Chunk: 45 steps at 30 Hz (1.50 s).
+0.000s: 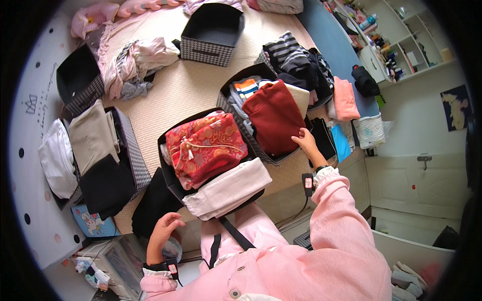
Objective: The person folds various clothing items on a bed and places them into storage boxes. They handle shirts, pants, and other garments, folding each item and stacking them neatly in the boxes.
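My right hand (305, 142) rests its fingertips on the edge of a folded dark red garment (275, 116), which lies on other clothes in a houndstooth fabric storage box (265, 155). Thumb and fingers look apart, with no firm grip visible. Low in front of me, my left hand (165, 230) hovers loosely curled and holds nothing. It is nearest a black cloth (156, 203) hanging at the bed's edge. Between my hands, another storage box (174, 187) carries a red brocade garment (207, 145) with a tassel. A folded whitish textile (228, 188) lies along its near side.
Filled boxes stand left, with khaki trousers (94, 135) and a white garment (56, 160). Farther back are an unfilled box (207, 50), another box (81, 75), and heaped clothes (139, 64). Striped clothing (288, 56) and a coral towel (345, 98) lie right on the bed (169, 90).
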Tool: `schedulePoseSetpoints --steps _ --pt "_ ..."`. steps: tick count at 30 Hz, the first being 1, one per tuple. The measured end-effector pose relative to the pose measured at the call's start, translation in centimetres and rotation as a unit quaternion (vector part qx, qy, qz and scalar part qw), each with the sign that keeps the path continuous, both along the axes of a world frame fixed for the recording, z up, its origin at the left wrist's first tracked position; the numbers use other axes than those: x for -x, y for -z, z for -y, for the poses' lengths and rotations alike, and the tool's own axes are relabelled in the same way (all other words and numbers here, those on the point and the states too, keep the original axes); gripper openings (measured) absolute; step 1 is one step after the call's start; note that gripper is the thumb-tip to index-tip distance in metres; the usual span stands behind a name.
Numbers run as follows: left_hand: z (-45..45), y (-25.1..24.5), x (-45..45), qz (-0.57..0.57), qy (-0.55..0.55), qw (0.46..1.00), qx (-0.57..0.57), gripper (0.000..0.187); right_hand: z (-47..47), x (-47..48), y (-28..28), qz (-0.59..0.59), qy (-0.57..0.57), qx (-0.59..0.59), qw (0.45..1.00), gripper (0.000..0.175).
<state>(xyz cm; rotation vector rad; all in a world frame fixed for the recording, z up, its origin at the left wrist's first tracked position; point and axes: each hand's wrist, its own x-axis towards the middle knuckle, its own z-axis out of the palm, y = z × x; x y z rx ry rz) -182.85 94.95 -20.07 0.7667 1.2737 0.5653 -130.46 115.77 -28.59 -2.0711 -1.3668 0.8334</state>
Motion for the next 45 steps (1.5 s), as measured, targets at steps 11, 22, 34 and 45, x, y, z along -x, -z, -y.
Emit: schedulePoseSetpoints --steps 11,22,34,45 --pt "-15.4 -0.1 -20.7 -0.001 0.181 0.981 -0.064 0.033 -7.1 -1.7 2.3 0.145 -0.078 0.050 0.985 0.053" --pt "-22.6 7.9 -30.7 -0.022 -0.178 0.980 0.081 0.042 -0.7 4.6 -1.7 -0.139 -0.349 -0.097 0.922 0.026" --pt "-20.1 7.8 -28.1 -0.027 -0.192 0.979 0.064 0.048 -10.8 -3.9 4.7 0.036 0.098 -0.043 0.994 0.083" --pt "-19.9 8.1 -27.4 -0.014 -0.192 0.980 0.040 0.048 -4.9 -4.9 -2.8 -0.364 -0.014 -0.078 0.928 0.027"
